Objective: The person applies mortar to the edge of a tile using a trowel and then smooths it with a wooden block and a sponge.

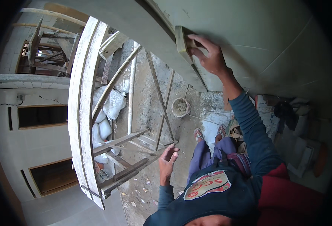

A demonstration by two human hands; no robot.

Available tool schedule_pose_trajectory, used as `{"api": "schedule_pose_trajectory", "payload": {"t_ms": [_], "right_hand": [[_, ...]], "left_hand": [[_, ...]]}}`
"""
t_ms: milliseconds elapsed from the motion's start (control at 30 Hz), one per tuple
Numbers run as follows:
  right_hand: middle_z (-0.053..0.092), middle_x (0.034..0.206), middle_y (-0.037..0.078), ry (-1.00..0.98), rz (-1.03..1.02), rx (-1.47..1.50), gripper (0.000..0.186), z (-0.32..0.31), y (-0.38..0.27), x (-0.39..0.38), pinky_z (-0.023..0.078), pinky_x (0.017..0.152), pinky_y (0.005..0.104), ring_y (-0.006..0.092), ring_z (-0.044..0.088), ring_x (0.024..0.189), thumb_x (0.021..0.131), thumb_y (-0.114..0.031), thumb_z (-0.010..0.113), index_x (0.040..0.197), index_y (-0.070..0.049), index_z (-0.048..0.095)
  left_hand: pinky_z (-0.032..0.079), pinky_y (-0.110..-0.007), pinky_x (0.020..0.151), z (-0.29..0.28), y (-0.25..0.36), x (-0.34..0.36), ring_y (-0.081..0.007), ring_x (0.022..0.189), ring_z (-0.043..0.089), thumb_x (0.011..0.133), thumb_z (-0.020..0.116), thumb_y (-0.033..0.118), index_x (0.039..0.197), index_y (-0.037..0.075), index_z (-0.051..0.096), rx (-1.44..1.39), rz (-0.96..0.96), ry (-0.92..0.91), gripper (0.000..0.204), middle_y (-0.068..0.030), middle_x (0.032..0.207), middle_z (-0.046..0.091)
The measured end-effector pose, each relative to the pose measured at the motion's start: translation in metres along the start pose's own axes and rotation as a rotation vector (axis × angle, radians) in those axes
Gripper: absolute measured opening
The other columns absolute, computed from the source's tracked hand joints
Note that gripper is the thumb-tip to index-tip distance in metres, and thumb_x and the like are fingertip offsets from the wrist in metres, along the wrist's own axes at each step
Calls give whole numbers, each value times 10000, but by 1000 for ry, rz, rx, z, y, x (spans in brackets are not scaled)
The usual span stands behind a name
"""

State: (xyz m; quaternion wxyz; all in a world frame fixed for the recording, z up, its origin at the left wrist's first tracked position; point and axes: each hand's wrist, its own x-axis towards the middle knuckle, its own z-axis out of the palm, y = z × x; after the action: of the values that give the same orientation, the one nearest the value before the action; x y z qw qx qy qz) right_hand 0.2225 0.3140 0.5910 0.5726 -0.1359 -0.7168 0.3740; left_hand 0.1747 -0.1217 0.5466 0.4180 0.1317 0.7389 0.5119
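Observation:
My right hand [211, 56] is raised and grips a flat wooden float [181, 42], which it presses edge-on against the smooth grey plastered wall [263, 37]. Lower down, my left hand [168, 160] hangs with its fingers apart and holds nothing, right beside the end of a wooden trestle frame [135, 150]. My feet in sandals [210, 133] stand on the dusty ground below.
A long pale wooden plank [84, 113] runs down the left. White sacks [111, 105] are piled behind it beside a white pipe [131, 101]. A bucket of grey mortar [181, 107] stands on the ground. Papers and bags [286, 120] lie at the right.

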Motion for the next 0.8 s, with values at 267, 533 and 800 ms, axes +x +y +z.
{"api": "schedule_pose_trajectory", "payload": {"t_ms": [267, 533, 800], "right_hand": [[682, 1045, 132, -154, 22, -113, 387, 14, 24, -16, 514, 831, 337, 271, 664, 929, 782, 22, 719, 1155, -38, 639], [677, 1073, 150, -171, 284, -109, 384, 19, 140, -158, 510, 858, 348, 289, 661, 995, 750, 79, 690, 1119, -13, 638], [668, 1082, 170, -179, 675, -113, 408, -13, 197, -295, 491, 877, 330, 267, 649, 1023, 762, 106, 594, 1153, -7, 619]], "left_hand": [[481, -300, 924, 6, -28, -3, -179, 1057, 617, 880, 718, 179, 1299, -7, 549, -86, -85, 25, 489, -94, 1100, 662], [473, -297, 937, 10, -79, -5, -167, 1041, 622, 882, 713, 173, 1284, -20, 557, -52, -278, 27, 472, -72, 1075, 663], [473, -318, 954, -4, -87, -2, -181, 1036, 627, 885, 707, 149, 1285, -21, 555, 5, -283, 30, 461, -89, 1062, 679]]}}
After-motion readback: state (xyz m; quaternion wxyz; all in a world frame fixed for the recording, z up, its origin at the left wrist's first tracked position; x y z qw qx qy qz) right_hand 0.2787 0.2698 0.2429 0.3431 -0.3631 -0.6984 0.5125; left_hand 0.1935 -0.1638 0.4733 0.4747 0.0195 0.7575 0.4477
